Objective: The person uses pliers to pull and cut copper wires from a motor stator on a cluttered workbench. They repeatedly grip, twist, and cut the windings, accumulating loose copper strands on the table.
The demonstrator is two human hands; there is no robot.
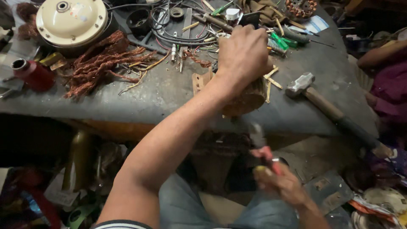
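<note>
My left hand (242,54) reaches over the grey workbench (169,91) and clamps down on a round wound motor core (250,98) with wooden wedge strips at the bench's front edge. Only the core's lower side shows beneath my fist. My right hand (280,183) is low, in front of the bench near my lap, gripping a tool with a red handle (269,156); its metal end (256,132) is blurred and points up toward the core.
A hammer (322,104) lies on the bench to the right. A tangle of copper wire (104,63) and a cream fan housing (71,20) sit at left, with a red spool (33,74). Wires, green screwdrivers (282,41) and small tools crowd the back. Another person's arm (381,53) is far right.
</note>
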